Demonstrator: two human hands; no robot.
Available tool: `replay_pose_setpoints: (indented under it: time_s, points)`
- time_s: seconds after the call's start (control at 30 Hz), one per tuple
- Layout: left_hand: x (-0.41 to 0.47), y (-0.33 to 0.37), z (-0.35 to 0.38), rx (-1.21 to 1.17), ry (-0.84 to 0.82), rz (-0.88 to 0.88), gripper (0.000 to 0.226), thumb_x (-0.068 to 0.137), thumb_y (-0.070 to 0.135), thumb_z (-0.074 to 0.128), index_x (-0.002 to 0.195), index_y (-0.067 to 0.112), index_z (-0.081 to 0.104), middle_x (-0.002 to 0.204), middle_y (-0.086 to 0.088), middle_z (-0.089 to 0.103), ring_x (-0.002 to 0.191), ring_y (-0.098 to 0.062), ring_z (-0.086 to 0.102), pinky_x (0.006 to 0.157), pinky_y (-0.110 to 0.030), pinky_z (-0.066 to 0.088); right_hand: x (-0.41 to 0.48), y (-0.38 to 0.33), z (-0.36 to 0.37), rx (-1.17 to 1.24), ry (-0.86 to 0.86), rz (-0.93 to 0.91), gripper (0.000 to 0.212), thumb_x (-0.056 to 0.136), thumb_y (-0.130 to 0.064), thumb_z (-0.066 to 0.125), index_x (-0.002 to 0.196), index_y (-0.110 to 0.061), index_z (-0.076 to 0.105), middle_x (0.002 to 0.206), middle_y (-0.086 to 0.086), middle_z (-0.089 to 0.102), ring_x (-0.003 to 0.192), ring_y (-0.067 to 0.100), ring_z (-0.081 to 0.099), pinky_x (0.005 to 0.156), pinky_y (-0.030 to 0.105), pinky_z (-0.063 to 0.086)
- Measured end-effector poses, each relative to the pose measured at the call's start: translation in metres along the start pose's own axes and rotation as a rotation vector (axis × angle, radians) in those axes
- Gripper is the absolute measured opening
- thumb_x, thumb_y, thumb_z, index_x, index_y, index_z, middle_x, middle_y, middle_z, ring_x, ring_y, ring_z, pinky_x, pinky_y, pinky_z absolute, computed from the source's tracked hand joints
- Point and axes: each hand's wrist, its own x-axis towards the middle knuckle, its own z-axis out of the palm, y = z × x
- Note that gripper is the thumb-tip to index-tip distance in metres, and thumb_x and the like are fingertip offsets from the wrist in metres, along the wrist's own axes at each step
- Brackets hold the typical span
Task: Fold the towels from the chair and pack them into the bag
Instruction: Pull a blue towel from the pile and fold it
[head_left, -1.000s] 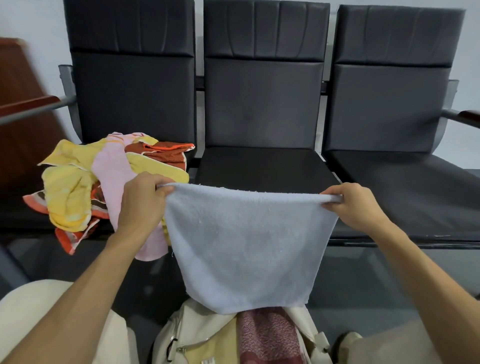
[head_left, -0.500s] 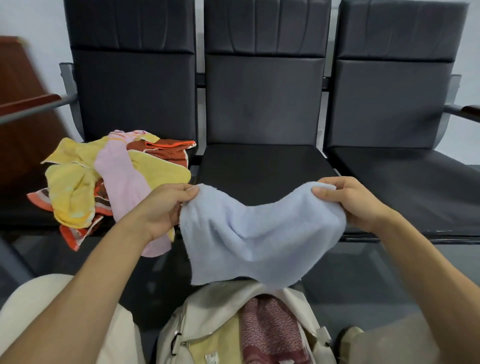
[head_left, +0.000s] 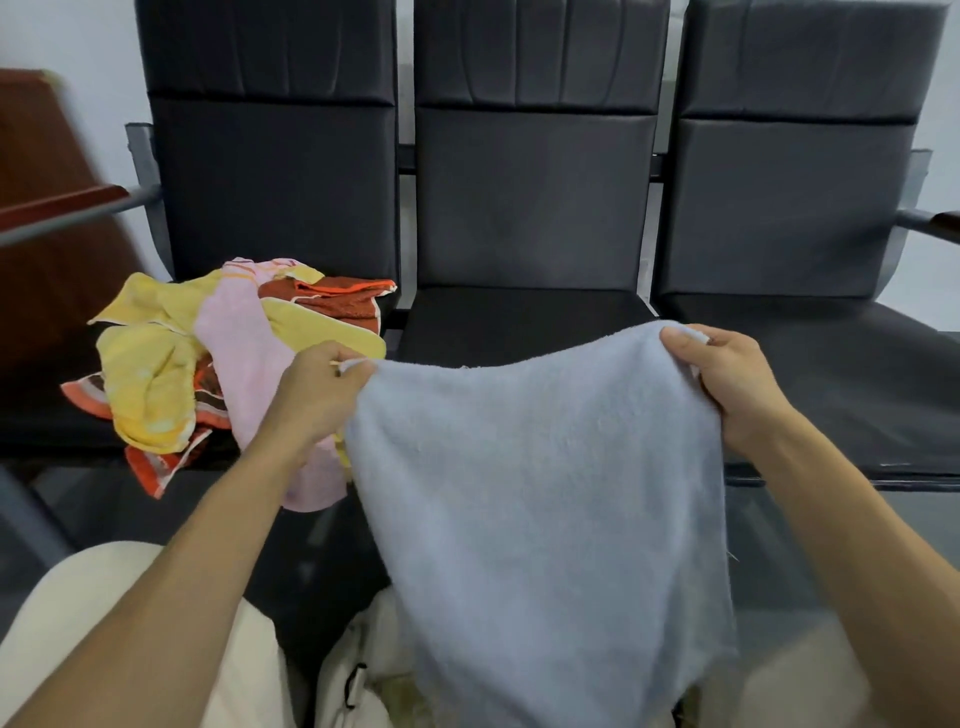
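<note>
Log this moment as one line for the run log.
step: folding | left hand: pinches blue towel corner | right hand: grips other corner | pile of towels: on leftmost chair | bag: below towel, mostly hidden

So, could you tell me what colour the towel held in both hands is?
The towel is pale blue; head view.

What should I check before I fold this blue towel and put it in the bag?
1. Left hand grips one top corner of the blue towel: ok.
2. Right hand grips the other corner: ok.
3. Top edge pulled straight: not ok, it curves.
4. Bag open below: cannot tell, the towel hides it.
5. Towel pile resting on the chair: ok.
</note>
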Motion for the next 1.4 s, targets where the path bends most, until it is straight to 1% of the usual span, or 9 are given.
replay_pose_setpoints:
  time_s: [0.17,0.33,0.5,0.63,0.77,0.93,1.03,1.2,1.4]
  points:
    - [0.001,-0.006,0.003,0.221,0.104,0.168,0.020,0.097,0.024,0.054,0.102,0.011,0.069,0.092,-0.002,0.065,0.079,-0.020,0.058,0.070,-0.031,0.039,0.009,0.013,-0.002,-0.453,0.193,-0.216,0.017,0.093,-0.022,0.060,0.091,-0.011,0.073,0.087,0.015,0.068,0.075,0.019,0.057,0.070,0.032,0.048]
    - [0.002,-0.005,-0.003,0.206,0.217,0.237,0.021,0.096,0.023,0.058,0.104,0.009,0.071,0.082,-0.002,0.062,0.079,-0.020,0.057,0.075,-0.030,0.038,0.011,0.014,-0.008,-0.683,0.196,-0.334,0.017,0.095,-0.019,0.058,0.094,-0.010,0.072,0.067,-0.004,0.060,0.066,0.012,0.052,0.057,0.015,0.038]
    - [0.006,-0.013,-0.007,0.336,0.371,0.376,0.029,0.094,0.030,0.058,0.108,0.009,0.072,0.096,-0.012,0.067,0.081,-0.018,0.052,0.072,-0.031,0.041,0.011,0.014,-0.016,-0.892,0.210,-0.446,0.019,0.095,-0.020,0.061,0.101,-0.008,0.074,0.076,0.005,0.055,0.076,0.022,0.049,0.069,0.029,0.034]
    - [0.005,-0.015,-0.008,0.326,0.360,0.420,0.030,0.094,0.033,0.058,0.106,0.010,0.073,0.088,-0.009,0.072,0.074,-0.023,0.062,0.068,-0.031,0.043,0.011,0.014,-0.018,-0.844,0.244,-0.410,0.019,0.094,-0.026,0.062,0.095,-0.012,0.074,0.067,0.000,0.059,0.072,0.024,0.055,0.070,0.037,0.046]
    - [0.003,-0.012,-0.009,0.287,0.335,0.428,0.027,0.093,0.029,0.060,0.106,0.008,0.073,0.086,-0.010,0.072,0.074,-0.022,0.062,0.069,-0.029,0.042,0.010,0.015,-0.017,-0.764,0.244,-0.377,0.017,0.093,-0.027,0.063,0.099,-0.017,0.075,0.073,0.006,0.068,0.071,0.025,0.065,0.076,0.045,0.056]
    - [0.002,-0.008,-0.009,0.200,0.325,0.392,0.024,0.095,0.026,0.059,0.102,0.008,0.074,0.076,-0.008,0.069,0.073,-0.024,0.061,0.075,-0.036,0.049,0.010,0.009,-0.015,-0.643,0.262,-0.337,0.017,0.092,-0.026,0.065,0.102,-0.016,0.075,0.073,-0.002,0.069,0.069,0.008,0.067,0.069,0.021,0.051]
    - [0.003,-0.004,-0.010,0.135,0.361,0.357,0.023,0.096,0.026,0.057,0.102,0.009,0.073,0.067,-0.003,0.063,0.063,-0.019,0.058,0.074,-0.034,0.051,0.008,0.004,-0.013,-0.515,0.293,-0.368,0.014,0.090,-0.027,0.068,0.096,-0.018,0.076,0.074,-0.001,0.072,0.071,0.016,0.069,0.077,0.034,0.057]
    - [0.005,0.001,-0.016,0.117,0.464,0.383,0.029,0.097,0.029,0.055,0.111,0.009,0.070,0.094,-0.011,0.072,0.074,-0.017,0.061,0.078,-0.028,0.047,0.007,-0.007,-0.010,-0.276,0.276,-0.396,0.011,0.089,-0.022,0.068,0.096,-0.017,0.076,0.083,-0.002,0.074,0.080,0.018,0.071,0.076,0.041,0.060]
    - [0.006,-0.002,-0.013,0.149,0.425,0.429,0.026,0.097,0.025,0.055,0.110,0.009,0.071,0.096,-0.010,0.072,0.078,-0.022,0.064,0.075,-0.030,0.049,0.012,-0.001,-0.010,-0.157,0.258,-0.332,0.009,0.090,-0.019,0.068,0.094,-0.016,0.075,0.089,0.004,0.074,0.088,0.021,0.070,0.079,0.039,0.058]
